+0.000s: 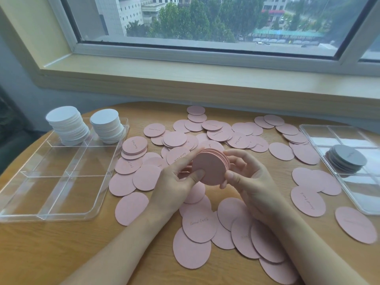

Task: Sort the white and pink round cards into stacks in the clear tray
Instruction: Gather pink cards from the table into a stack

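A stack of pink round cards (210,166) is held upright on edge above the table's middle. My left hand (176,182) grips its left side, thumb on the front face. My right hand (248,177) holds its right side, fingers curled round the edge. Several loose pink cards (197,223) lie scattered over the wooden table (41,254), some with writing. At the left stands the clear tray (55,194) with compartments. Its two far compartments hold two stacks of white round cards (67,126) (108,126). The near compartments hold nothing.
A second clear tray (353,192) sits at the right edge with a small stack of grey round cards (347,159) in it. A window sill (205,79) runs along the far side behind the round table.
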`<state>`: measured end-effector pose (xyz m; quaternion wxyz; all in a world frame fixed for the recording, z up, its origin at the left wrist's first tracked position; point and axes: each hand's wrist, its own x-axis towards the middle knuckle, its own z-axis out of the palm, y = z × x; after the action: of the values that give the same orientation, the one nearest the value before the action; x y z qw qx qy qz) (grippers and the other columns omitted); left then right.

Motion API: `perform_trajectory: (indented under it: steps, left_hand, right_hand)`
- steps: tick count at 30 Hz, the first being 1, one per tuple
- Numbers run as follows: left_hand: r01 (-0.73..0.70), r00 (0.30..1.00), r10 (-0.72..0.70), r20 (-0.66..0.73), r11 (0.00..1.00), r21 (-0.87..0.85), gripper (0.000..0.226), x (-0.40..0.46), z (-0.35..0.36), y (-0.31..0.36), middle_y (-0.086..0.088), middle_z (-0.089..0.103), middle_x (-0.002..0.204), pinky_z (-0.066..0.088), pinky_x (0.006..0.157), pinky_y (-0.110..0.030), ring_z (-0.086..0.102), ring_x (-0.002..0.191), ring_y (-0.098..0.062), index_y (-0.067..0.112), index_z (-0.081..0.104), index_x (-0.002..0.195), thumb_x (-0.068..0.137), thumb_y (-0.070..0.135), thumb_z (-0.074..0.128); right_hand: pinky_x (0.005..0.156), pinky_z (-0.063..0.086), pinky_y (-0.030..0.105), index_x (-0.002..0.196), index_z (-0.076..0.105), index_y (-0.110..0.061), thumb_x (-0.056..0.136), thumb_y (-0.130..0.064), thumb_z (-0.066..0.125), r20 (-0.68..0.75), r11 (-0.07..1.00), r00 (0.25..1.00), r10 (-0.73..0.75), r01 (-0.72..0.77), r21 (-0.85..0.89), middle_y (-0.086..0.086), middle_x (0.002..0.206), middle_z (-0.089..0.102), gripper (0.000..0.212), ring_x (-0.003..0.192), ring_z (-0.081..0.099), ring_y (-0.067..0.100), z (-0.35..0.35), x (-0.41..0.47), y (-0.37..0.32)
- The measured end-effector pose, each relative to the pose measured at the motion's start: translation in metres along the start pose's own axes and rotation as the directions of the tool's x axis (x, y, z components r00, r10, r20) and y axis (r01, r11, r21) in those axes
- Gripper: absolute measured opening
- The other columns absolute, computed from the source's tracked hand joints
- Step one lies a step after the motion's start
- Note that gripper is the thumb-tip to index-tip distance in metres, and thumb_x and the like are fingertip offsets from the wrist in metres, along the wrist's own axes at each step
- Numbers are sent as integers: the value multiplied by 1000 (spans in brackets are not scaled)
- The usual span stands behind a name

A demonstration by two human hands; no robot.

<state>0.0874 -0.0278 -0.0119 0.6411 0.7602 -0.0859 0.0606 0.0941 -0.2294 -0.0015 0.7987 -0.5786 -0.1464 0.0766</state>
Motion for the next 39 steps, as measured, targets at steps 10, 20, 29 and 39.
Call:
perform_trajectory:
  steps: [10, 20, 29, 39]
  left_hand:
    - [15, 994, -11, 107, 999, -33, 63, 0, -1, 0, 17, 72, 110, 50, 96, -20, 67, 102, -6, 47, 49, 143, 98, 5, 64]
    - [56, 998, -56, 18, 998, -19, 66, 1, 1, -6, 8, 73, 112, 61, 82, -47, 69, 70, -16, 54, 56, 138, 95, 6, 69]
    - [70, 996, -68, 64, 997, -34, 69, -4, 7, -7, 9, 76, 106, 54, 98, -56, 74, 92, -17, 59, 49, 140, 93, 13, 69]
    - [-54, 993, 36, 113, 985, 161, 68, -2, 1, 1, 13, 66, 116, 57, 90, -34, 70, 87, -14, 63, 37, 146, 102, 15, 57]
  right_hand:
    - [69, 51, 32, 124, 63, -11, 81, -6, 71, 16, 998, 1000, -5, 4, 59, 16, 108, 61, 45, 76, 53, 33, 1, 2, 0]
    - [73, 55, 42, 130, 56, -8, 88, -4, 61, 39, 999, 999, 31, -32, 18, 14, 119, 62, 43, 95, 63, 33, 7, -1, -3]
    - [70, 57, 41, 124, 56, -11, 88, -13, 67, -47, 998, 997, 63, -63, 2, 26, 120, 58, 38, 87, 65, 36, 11, 0, -1]
    - [72, 56, 43, 119, 57, -5, 83, -16, 72, -80, 998, 996, 47, -44, 36, 24, 115, 61, 41, 80, 62, 41, 6, 1, 2]
